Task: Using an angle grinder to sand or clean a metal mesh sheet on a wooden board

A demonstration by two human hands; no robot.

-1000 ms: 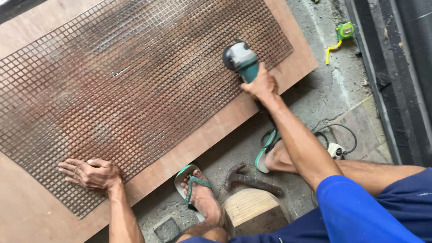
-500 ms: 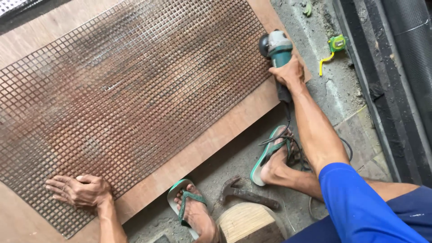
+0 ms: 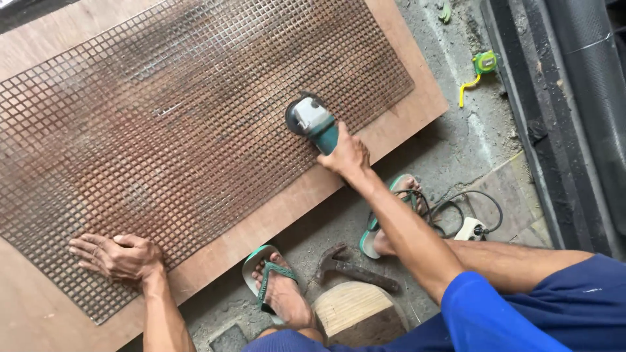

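Observation:
A large rusty metal grid sheet (image 3: 182, 124) lies flat on a plywood board (image 3: 404, 120) on the ground. My right hand (image 3: 347, 155) grips the teal handle of an angle grinder (image 3: 312, 120), whose head rests on the grid near its lower right part. My left hand (image 3: 116, 255) lies flat, fingers spread, on the grid's near left corner, pressing it down. Part of the grid around the grinder looks greyer than the rusty rest.
My feet in green flip-flops (image 3: 270, 277) stand on the concrete beside the board. A hammer (image 3: 352, 266) lies by a wooden block (image 3: 358, 313). A power cord and plug socket (image 3: 471, 228) sit at right. A green tape measure (image 3: 484, 63) lies near a dark metal frame (image 3: 574, 111).
The grinder has moved left from the board's right edge to further in on the grid. My left hand stays pressed on the near corner. The camera view has shifted.

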